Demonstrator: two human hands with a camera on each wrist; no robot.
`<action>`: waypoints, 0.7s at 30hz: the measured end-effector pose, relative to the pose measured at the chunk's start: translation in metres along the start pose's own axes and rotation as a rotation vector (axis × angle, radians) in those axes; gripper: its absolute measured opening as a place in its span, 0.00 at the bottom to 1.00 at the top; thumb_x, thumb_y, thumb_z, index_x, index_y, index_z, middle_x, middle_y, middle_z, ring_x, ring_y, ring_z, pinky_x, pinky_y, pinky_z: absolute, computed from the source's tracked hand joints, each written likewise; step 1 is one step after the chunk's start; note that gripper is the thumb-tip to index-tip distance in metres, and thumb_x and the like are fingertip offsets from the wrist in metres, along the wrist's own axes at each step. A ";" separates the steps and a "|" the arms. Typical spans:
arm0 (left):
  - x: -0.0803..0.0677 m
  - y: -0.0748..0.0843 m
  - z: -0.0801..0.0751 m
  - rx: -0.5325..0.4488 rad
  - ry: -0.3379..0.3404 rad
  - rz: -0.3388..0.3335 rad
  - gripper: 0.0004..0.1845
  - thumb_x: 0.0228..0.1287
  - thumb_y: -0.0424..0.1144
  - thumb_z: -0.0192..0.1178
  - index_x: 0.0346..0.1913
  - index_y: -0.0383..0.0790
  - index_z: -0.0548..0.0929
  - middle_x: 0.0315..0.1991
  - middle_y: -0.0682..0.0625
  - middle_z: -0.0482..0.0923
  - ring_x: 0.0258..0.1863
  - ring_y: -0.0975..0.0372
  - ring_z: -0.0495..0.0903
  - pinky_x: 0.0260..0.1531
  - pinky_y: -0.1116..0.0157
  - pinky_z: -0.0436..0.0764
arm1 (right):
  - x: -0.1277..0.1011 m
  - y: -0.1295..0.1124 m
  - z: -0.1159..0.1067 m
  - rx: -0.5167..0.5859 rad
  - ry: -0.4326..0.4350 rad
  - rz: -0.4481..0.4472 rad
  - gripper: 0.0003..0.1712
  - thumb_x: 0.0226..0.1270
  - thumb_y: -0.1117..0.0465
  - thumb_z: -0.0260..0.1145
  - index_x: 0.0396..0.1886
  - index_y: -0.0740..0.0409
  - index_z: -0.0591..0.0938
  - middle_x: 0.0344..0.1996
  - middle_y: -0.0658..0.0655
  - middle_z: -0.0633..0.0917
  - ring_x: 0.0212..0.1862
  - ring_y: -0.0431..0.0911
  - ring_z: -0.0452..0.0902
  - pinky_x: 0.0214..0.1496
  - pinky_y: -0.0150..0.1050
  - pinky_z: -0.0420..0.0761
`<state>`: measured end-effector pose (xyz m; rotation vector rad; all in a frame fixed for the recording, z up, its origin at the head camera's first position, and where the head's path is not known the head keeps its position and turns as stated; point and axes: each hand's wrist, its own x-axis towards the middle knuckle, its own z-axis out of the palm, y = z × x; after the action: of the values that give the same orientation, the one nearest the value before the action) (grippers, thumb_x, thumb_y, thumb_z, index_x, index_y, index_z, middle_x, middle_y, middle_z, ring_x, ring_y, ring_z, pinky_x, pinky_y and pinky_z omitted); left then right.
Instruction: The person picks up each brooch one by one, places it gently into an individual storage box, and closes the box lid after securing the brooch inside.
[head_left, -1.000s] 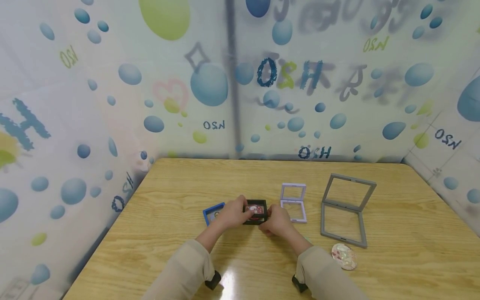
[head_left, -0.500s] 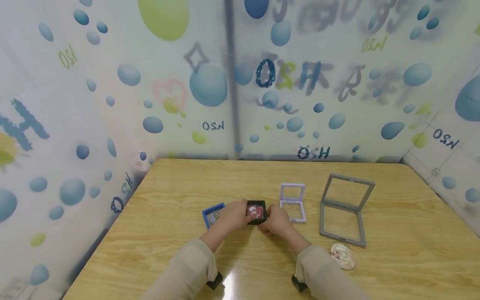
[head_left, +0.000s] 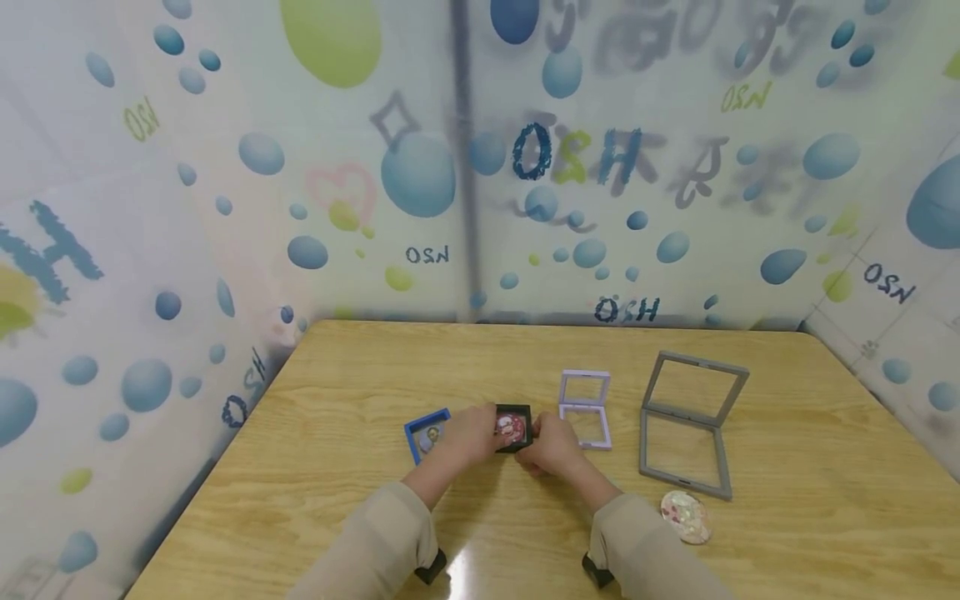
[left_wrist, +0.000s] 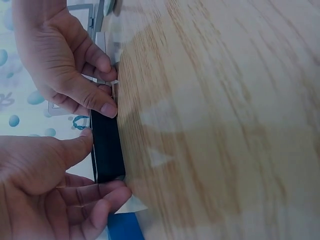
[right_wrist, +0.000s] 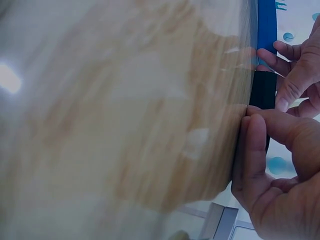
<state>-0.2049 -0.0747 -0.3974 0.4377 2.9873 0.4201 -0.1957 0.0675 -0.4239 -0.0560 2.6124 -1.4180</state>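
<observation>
A small black display frame (head_left: 514, 408) sits on the table between my two hands, with a red and pink picture piece (head_left: 512, 428) showing through its window. Its lid is down. My left hand (head_left: 467, 437) grips the left side, the thumb on top and the fingers low along the edge, as the left wrist view shows. At the opposite side my right hand (head_left: 553, 446) pinches the frame's edge; in the right wrist view its thumb and curled forefinger meet at the black side wall (right_wrist: 263, 89). The left hand partly covers the frame in the head view.
Just left is a blue frame (head_left: 412, 442) with a small gold-coloured item inside. A lilac frame (head_left: 585, 405) and a larger grey frame (head_left: 681, 413) stand with lids raised on the right. A round speckled disc (head_left: 686, 517) lies nearer on the table (head_left: 352, 367).
The black frame's lid, tilted up a second ago, has come down flat over the picture piece. My left hand has shifted slightly right; my right hand keeps its place.
</observation>
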 end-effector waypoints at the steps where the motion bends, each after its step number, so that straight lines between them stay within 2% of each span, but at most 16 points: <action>1: 0.000 0.000 0.000 0.000 0.000 -0.002 0.18 0.56 0.48 0.62 0.39 0.35 0.75 0.27 0.44 0.76 0.23 0.58 0.74 0.19 0.63 0.71 | 0.000 0.000 0.000 -0.001 0.000 0.003 0.18 0.40 0.74 0.70 0.29 0.68 0.70 0.19 0.59 0.76 0.14 0.42 0.75 0.18 0.34 0.77; 8: 0.001 -0.002 0.002 -0.017 -0.003 -0.006 0.19 0.56 0.47 0.62 0.41 0.34 0.75 0.28 0.44 0.76 0.24 0.58 0.74 0.20 0.63 0.72 | -0.001 -0.001 0.000 -0.019 0.005 0.002 0.18 0.40 0.73 0.70 0.29 0.68 0.70 0.18 0.58 0.76 0.14 0.42 0.75 0.18 0.34 0.77; 14: 0.001 -0.004 0.004 -0.051 -0.005 0.007 0.21 0.56 0.47 0.61 0.44 0.34 0.74 0.30 0.43 0.77 0.25 0.58 0.75 0.20 0.63 0.72 | -0.002 0.000 -0.003 0.013 -0.010 0.013 0.18 0.39 0.75 0.69 0.30 0.70 0.70 0.22 0.61 0.76 0.16 0.44 0.76 0.19 0.35 0.78; 21: -0.002 0.001 0.000 0.016 0.018 0.004 0.23 0.56 0.46 0.61 0.50 0.35 0.73 0.34 0.43 0.78 0.28 0.56 0.78 0.22 0.63 0.75 | -0.006 -0.001 -0.018 -0.080 -0.029 -0.003 0.17 0.36 0.73 0.71 0.28 0.69 0.72 0.19 0.58 0.77 0.15 0.43 0.76 0.19 0.33 0.76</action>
<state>-0.2026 -0.0749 -0.3969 0.4438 3.0099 0.4030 -0.1929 0.0822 -0.4123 -0.0901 2.6462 -1.3033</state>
